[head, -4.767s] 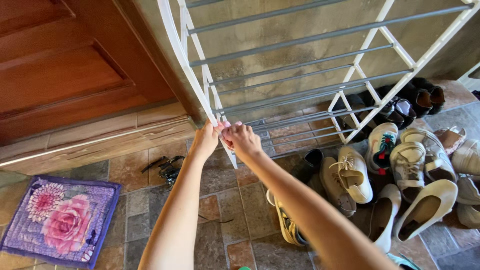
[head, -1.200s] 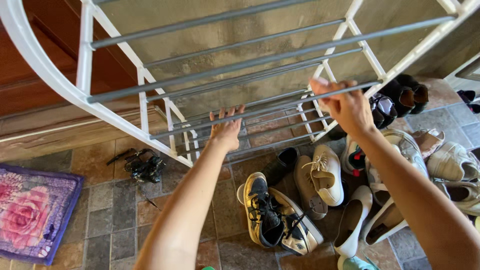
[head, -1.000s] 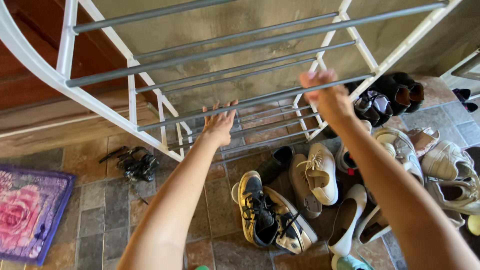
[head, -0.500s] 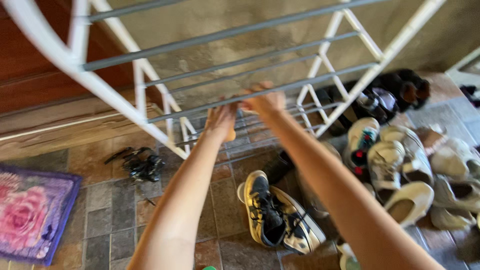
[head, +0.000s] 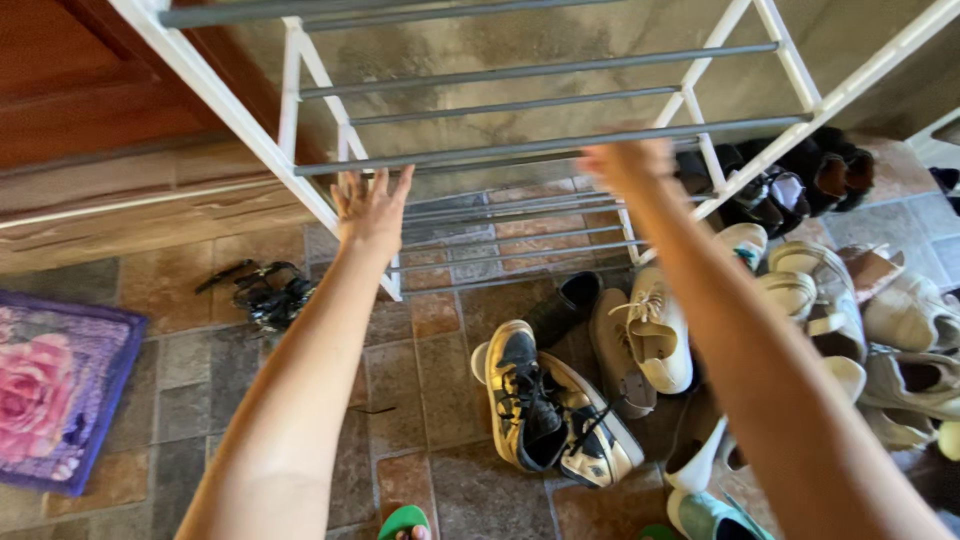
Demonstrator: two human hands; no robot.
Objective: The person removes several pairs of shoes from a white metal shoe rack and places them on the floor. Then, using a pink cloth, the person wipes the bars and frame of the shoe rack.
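A white shoe rack (head: 225, 100) with grey rails stands tilted against a stained wall, its shelves bare. My left hand (head: 372, 210) is spread open with its fingertips on the lowest front grey rail (head: 480, 156), close to the rack's left end frame. My right hand (head: 628, 163) is blurred and sits against the same rail further right, near the rack's right upright (head: 745, 170). Its fingers look curled at the rail, but the blur hides whether they grip it. Both arms reach out straight ahead.
Several shoes lie on the stone-tile floor to the right: a black and gold sneaker pair (head: 555, 420), cream lace-ups (head: 655, 330), white sneakers (head: 900, 320). Dark shoes (head: 800, 175) sit behind the rack. Black sandals (head: 265, 295), a floral mat (head: 50, 390) and a wooden door (head: 90, 80) are on the left.
My left hand slid left along the rail toward the end frame and spread open. My right hand moved right along the rail, away from the left hand. The view shifted a little.
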